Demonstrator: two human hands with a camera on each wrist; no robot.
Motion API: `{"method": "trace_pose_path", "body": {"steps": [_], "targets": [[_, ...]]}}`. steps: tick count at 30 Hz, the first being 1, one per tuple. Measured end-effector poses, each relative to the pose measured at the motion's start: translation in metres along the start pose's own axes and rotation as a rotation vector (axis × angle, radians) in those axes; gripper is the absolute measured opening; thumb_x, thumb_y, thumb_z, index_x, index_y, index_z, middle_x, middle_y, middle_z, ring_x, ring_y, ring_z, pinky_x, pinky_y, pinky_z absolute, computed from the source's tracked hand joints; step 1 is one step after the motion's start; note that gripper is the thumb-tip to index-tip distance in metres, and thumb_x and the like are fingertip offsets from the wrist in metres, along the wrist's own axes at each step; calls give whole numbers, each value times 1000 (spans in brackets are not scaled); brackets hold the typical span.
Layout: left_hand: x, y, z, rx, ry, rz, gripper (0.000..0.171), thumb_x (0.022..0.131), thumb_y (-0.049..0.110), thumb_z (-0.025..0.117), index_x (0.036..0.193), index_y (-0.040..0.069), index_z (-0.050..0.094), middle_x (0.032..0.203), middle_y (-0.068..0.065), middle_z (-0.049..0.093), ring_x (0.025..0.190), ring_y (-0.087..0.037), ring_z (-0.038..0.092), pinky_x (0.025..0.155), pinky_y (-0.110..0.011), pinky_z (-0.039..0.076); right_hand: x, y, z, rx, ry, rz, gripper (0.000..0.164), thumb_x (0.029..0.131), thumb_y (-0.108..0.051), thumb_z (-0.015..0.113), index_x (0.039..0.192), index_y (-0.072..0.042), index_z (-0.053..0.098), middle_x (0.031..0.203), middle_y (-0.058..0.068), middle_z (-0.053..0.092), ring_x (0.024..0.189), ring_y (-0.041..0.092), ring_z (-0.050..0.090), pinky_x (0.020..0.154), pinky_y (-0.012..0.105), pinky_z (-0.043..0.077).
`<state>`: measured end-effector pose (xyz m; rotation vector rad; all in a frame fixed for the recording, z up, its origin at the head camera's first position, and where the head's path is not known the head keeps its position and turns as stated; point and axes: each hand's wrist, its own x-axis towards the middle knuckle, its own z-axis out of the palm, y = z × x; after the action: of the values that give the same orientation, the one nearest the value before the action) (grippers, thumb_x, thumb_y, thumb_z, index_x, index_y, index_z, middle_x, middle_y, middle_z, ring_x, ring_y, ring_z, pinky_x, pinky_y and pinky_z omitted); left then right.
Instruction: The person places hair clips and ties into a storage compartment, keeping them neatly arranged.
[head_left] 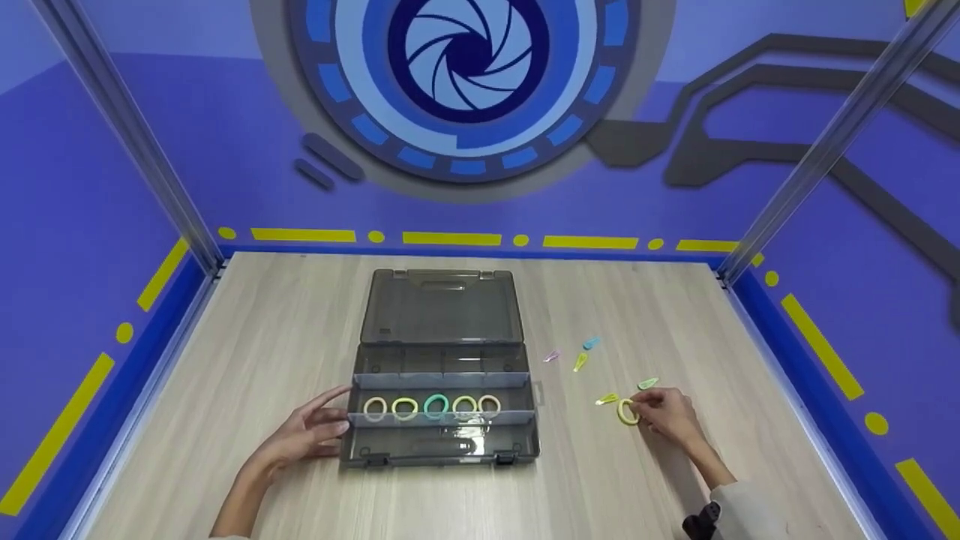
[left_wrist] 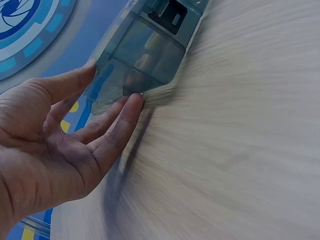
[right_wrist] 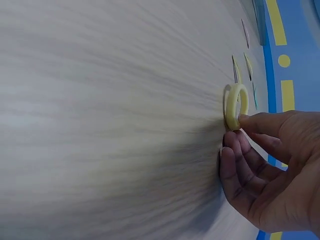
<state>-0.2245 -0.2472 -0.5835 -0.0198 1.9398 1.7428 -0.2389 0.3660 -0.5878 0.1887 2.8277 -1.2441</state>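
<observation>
Between thumb and fingertips, my right hand (head_left: 667, 414) pinches a yellow hair tie (head_left: 627, 412) low over the table; the right wrist view shows the same yellow ring (right_wrist: 237, 106) at the thumb tip. My left hand (head_left: 306, 433) has its fingers spread, with the fingertips at the left side of a grey see-through organizer box (head_left: 441, 444). Its lid (head_left: 441, 306) lies back, away from me. Several hair ties stand in a row in the middle compartment, among them a teal one (head_left: 436, 407) and a peach one (head_left: 375, 409).
Small hair clips lie right of the box: a pink one (head_left: 552, 356), a blue one (head_left: 591, 343), yellow ones such as the yellow clip (head_left: 580, 362), and a green one (head_left: 648, 383) beside my right hand. Blue printed walls (head_left: 480, 214) stand around the wooden table (head_left: 285, 322).
</observation>
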Motion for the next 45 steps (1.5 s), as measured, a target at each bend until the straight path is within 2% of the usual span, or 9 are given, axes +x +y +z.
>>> {"method": "trace_pose_path", "body": {"steps": [6, 14, 19, 23, 26, 31, 39, 45], "targets": [[0, -2, 1, -10, -4, 1, 76, 101, 24, 66, 163, 15, 24, 142, -22, 50, 111, -22, 66, 92, -43, 60, -5, -6, -2, 43, -17, -21, 10, 92, -2, 71, 98, 5, 75, 90, 17, 75, 69, 21, 72, 54, 22, 54], [0, -3, 0, -5, -23, 37, 76, 101, 23, 65, 163, 13, 22, 141, -23, 50, 108, -21, 68, 89, -41, 60, 2, -26, -2, -3, -11, -104, 9, 92, -3, 72, 98, 2, 77, 94, 16, 77, 81, 11, 67, 60, 17, 52], [0, -1, 0, -1, -26, 44, 75, 102, 22, 64, 163, 12, 22, 141, -23, 49, 109, -19, 65, 89, -41, 60, 10, -40, 0, 42, -69, -152, 13, 94, -6, 71, 101, 4, 75, 94, 18, 76, 74, 10, 67, 58, 20, 55], [-1, -2, -1, 0, -29, 42, 75, 102, 22, 64, 163, 13, 22, 142, -22, 49, 109, -19, 64, 90, -42, 60, 14, -50, 4, 98, -140, -172, 16, 96, -7, 69, 105, 5, 73, 96, 21, 75, 73, 13, 69, 62, 29, 61], [-1, -2, -1, -6, -29, 33, 75, 102, 23, 64, 163, 14, 22, 141, -21, 50, 109, -19, 65, 90, -42, 60, 16, -58, 9, 133, -186, -185, 19, 97, -8, 69, 108, 7, 72, 99, 23, 74, 75, 13, 70, 64, 30, 62], [-1, -1, -1, -1, -24, 25, 74, 102, 23, 64, 163, 15, 23, 141, -21, 50, 110, -20, 66, 91, -43, 60, 19, -74, 18, 194, -228, -181, 21, 97, -8, 69, 110, 8, 71, 100, 25, 73, 77, 12, 69, 65, 25, 61], [0, 0, -2, 7, -6, 21, 74, 102, 23, 64, 163, 14, 24, 139, -19, 51, 110, -20, 64, 92, -44, 59, 22, -105, 39, 279, -308, -190, 25, 96, -8, 69, 113, 10, 69, 100, 26, 73, 76, 11, 71, 69, 32, 64], [0, -1, -2, -16, -23, 12, 75, 102, 24, 64, 163, 14, 23, 139, -19, 51, 111, -21, 66, 93, -44, 59, 24, -123, 60, 254, -318, -226, 21, 94, -7, 72, 109, 8, 72, 99, 22, 74, 76, 12, 71, 70, 42, 64]]}}
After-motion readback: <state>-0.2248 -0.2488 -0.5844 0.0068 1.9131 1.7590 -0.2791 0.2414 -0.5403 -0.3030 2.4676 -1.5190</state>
